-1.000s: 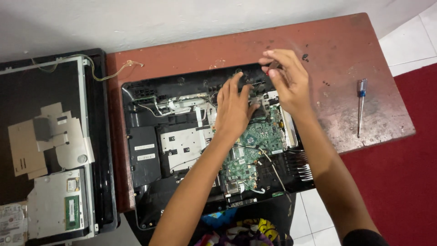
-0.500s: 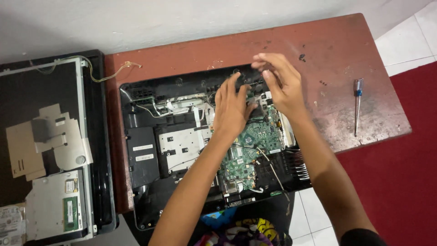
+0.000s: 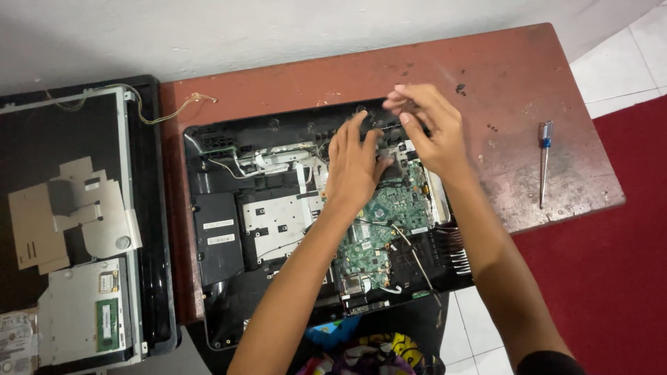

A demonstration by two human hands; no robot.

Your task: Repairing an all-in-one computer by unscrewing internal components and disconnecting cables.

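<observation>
Far left: detached screen panel (image 3: pixel 76 229) lying flat, backing up, set aside. Centre of the red bench (image 3: pixel 278 83): opened laptop base (image 3: pixel 229 229), long axis across the bench, hinge edge toward the wall. Left hand (image 3: pixel 354 167) spread flat, fingers toward the wall, likely steadying the green circuit board (image 3: pixel 389 215). Right hand (image 3: pixel 427 128) pinching something small at the rear edge; cannot tell what. Far right: screwdriver (image 3: pixel 543 163), tip toward the person.

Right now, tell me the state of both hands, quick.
Left hand: open, fingers spread flat on the opened laptop base.
Right hand: fingertips pinched at the base's top edge; what it holds cannot be told.
</observation>
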